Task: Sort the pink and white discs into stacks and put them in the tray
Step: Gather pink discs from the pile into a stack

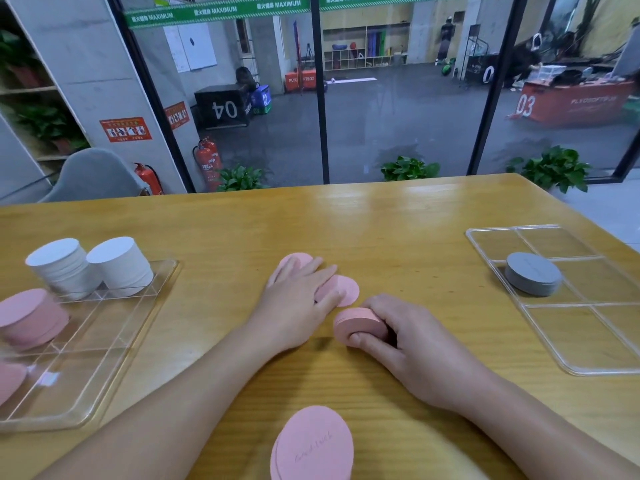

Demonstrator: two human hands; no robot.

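Head view. Wooden table point(398, 230), yellow-toned, set against a glass wall with a gym floor and potted plants beyond.

Left tray point(104, 341): clear, divided into compartments, at the table's left edge. Its far compartments hold two stacks of white discs point(90, 266), standing side by side and touching. A stack of pink discs point(31, 318) sits nearer in the same tray, leaning slightly; its outline is blurred. One more pink piece point(8, 379) shows at the picture's left edge, inside the tray.

Right tray point(571, 327): clear, divided, at the table's right. One grey stack point(533, 273) sits across a divider near the tray's far part.

Left hand point(299, 299): palm down at table centre, fingers straight and spread, pressing on two loose pink discs point(341, 289) that lie flat on the wood, one beneath the fingertips and one beside the fingers.

Right hand point(398, 327): just beside the left, fingers and thumb curled round a small pink stack point(358, 323), which is tipped toward the left hand and rests on the table.

Near edge: a further low pile of pink discs point(313, 445) lies flat between the forearms, faint writing on the top one, not legible.
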